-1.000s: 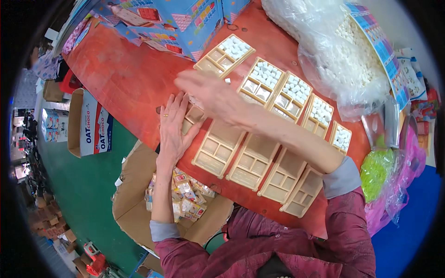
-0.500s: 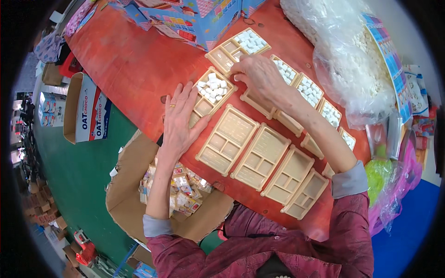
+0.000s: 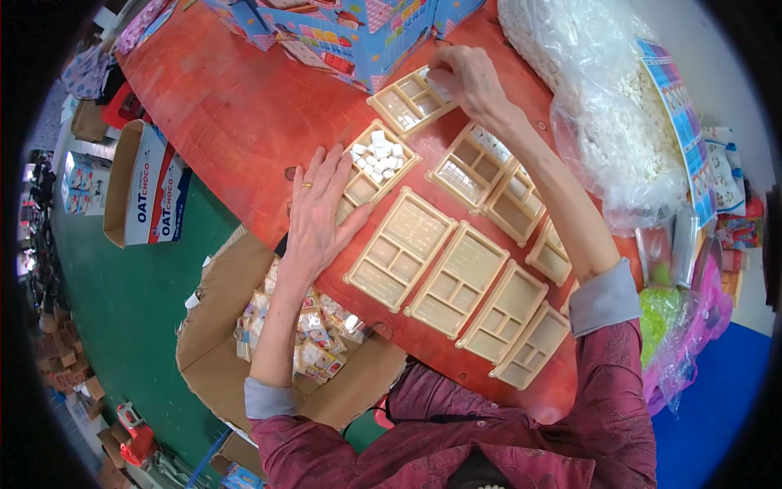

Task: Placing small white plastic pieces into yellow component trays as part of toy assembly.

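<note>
My left hand [image 3: 316, 224] lies flat with fingers spread along the left side of a small beige compartment tray [image 3: 360, 190]. White cube-like pieces [image 3: 379, 155] are heaped in that tray's large far compartment. My right hand [image 3: 474, 85] is over the far end of another beige tray [image 3: 397, 110], its fingers bent together. Whatever they pinch is hidden, and most of that compartment is covered. Right of it stand more beige trays, one [image 3: 471, 167] with white pieces partly showing at its far end. My right forearm hides parts of this row.
Nearer me, a slanted row of beige trays [image 3: 415, 224] holds no white pieces. Clear plastic bags [image 3: 603, 106] of white pieces lie at the far right. Blue printed boxes [image 3: 358, 41] stand at the back. An open carton [image 3: 213, 326] with small packets is below my left arm.
My right hand has moved farther away, from the near side of the far tray to over its white pieces. The trays under my right arm now show more. My left hand stays in place.
</note>
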Demonstrator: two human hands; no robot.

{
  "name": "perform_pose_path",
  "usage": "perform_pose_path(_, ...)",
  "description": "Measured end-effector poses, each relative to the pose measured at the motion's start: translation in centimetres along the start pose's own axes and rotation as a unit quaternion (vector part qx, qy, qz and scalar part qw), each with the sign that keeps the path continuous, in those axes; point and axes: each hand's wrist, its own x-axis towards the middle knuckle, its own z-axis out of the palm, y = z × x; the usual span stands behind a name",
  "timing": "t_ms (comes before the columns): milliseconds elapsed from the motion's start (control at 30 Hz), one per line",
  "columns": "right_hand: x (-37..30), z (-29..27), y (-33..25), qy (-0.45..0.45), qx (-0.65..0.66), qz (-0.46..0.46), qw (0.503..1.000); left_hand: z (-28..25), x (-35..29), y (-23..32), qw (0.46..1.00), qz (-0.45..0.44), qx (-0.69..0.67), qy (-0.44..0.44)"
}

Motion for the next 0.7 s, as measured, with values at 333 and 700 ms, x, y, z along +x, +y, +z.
perform_pose_path(333, 0.3, 1.1, 0.2, 0.0, -0.036, -0.105, 0.994, 0.2, -0.1, -0.4, 1.0, 0.002, -0.001, 0.01)
perform_pose_path(700, 0.4, 0.9, 0.1, -0.055, -0.067, -0.069, 0.994, 0.2, -0.1, -0.3, 1.0, 0.007, 0.003, 0.014)
